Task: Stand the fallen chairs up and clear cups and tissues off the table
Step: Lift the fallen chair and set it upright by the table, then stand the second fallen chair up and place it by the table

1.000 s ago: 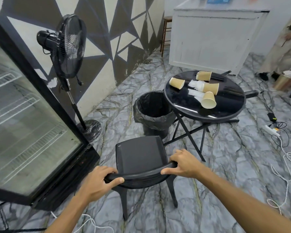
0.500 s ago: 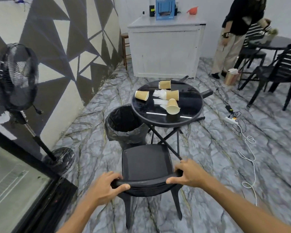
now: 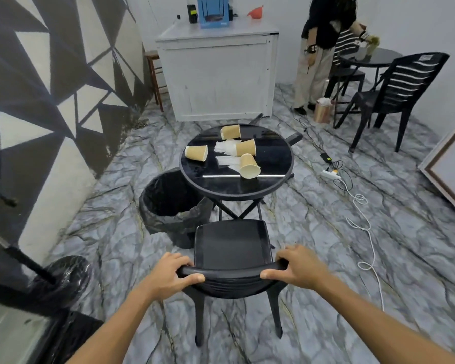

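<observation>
Head view: my left hand (image 3: 170, 275) and right hand (image 3: 298, 269) clamp top rail of black chair (image 3: 231, 248), one per end, for level control. Chair upright facing round table (image 3: 273, 164). Paper cups (image 3: 249, 166), tissues (image 3: 225, 148) uncleared; bin (image 3: 168, 198) beside table.

Two bare forearms seen from above, no sleeves worn, left hand (image 3: 168, 275) and right hand (image 3: 298, 269) bare, no rings, watch or gloves visible

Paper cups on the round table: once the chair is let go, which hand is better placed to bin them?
Probably left. The bin sits left of the table, on the left hand side; the right hand would have to cross over. Both hands currently grip the chair back.
</observation>
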Tool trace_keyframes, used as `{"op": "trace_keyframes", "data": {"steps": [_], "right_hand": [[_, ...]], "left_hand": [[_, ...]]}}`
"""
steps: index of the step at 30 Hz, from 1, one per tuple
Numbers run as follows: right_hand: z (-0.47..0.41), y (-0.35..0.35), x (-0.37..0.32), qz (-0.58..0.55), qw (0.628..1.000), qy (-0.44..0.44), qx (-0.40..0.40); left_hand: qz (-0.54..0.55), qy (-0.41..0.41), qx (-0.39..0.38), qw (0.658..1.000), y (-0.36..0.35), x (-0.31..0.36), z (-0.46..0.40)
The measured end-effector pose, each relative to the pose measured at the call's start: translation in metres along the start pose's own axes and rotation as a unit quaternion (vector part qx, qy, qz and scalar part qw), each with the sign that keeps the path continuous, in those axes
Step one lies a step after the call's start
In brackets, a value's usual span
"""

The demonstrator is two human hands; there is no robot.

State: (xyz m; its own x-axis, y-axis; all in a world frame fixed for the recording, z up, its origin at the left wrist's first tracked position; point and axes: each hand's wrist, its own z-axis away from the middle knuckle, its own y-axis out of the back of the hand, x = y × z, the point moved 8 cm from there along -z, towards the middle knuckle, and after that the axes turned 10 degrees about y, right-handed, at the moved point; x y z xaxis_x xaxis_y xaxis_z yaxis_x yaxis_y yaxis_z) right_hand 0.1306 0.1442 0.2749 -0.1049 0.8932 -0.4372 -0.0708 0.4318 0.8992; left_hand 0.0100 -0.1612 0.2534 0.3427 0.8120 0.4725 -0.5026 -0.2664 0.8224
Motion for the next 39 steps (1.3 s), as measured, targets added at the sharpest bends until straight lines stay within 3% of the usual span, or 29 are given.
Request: {"op": "trace_keyframes", "data": {"steps": [14, 24, 32, 39], "right_hand": [[0.001, -0.009, -0.02, -0.052, 0.997, -0.02, 0.063], [0.001, -0.001, -0.035, -0.064, 0.997, -0.015, 0.032], [0.013, 0.017, 0.001, -0.091, 0.994, -0.054, 0.023], [0.035, 0.079, 0.095, -0.059, 0.995, -0.085, 0.012]], "left_hand": [[-0.015, -0.035, 0.02, 0.999, 0.012, -0.013, -0.003], [-0.042, -0.007, -0.057, 0.997, 0.014, 0.005, -0.005], [-0.056, -0.007, -0.076, 0.996, -0.008, 0.087, -0.032], [-0.05, 0.013, -0.052, 0.997, -0.026, 0.203, -0.08]]}}
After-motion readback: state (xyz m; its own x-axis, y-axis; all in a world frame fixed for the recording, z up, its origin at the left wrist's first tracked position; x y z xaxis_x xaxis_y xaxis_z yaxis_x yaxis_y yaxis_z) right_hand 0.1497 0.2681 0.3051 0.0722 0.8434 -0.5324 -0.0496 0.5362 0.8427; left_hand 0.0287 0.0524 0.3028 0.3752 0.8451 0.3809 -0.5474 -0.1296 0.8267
